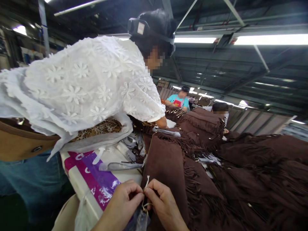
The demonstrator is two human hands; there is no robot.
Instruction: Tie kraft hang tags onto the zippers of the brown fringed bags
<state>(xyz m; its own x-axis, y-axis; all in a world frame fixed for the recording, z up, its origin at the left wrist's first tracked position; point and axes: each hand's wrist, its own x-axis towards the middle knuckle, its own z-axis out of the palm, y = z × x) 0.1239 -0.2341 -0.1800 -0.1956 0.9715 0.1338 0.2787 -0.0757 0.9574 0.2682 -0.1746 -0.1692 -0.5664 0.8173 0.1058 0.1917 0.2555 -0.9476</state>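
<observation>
Low in the middle of the head view, my left hand (125, 200) and my right hand (161, 199) meet with fingertips pinched on a thin pale string (147, 181). One end of the string sticks up above my fingers. Below them it passes by a small gold-coloured metal piece (144, 210), and under that hangs a clear plastic wrapper (142, 220) whose contents I cannot make out. Behind my hands lies a dark brown fringed fabric piece (166, 160), folded into a long flat panel.
A person in a white flowered top (96, 83) leans over the table at left. A bag of tangled strings (101, 128) and a white table edge with purple tape (96, 179) lie nearby. More brown fringed fabric (260, 173) spreads right. Two people sit farther back.
</observation>
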